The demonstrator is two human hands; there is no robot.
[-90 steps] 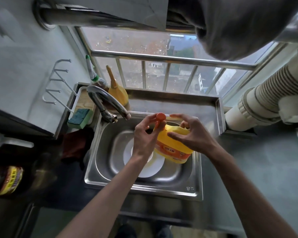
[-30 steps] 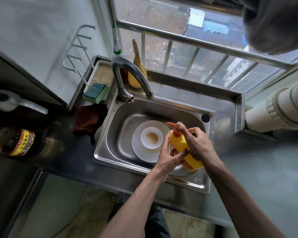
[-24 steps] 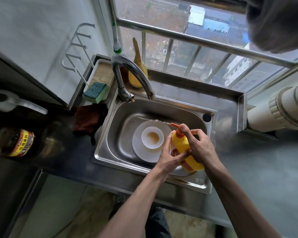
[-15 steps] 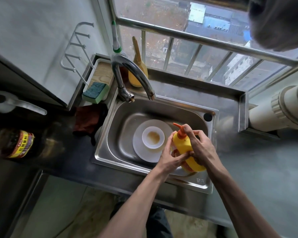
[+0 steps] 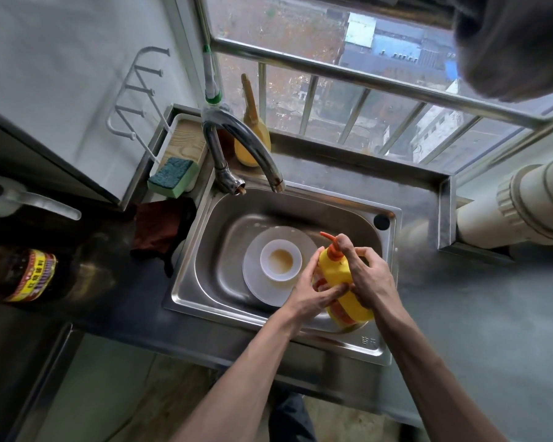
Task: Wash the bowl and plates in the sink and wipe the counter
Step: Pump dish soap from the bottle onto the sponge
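Over the steel sink, both hands, left hand and right hand, grasp the yellow soap bottle, while the bowl and plate sit unwashed, counter unwiped.

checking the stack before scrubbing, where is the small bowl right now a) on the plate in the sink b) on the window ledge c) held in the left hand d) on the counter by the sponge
a: the bowl sits on the plate down in the sink, while the left hand and right hand grip only the soap bottle.
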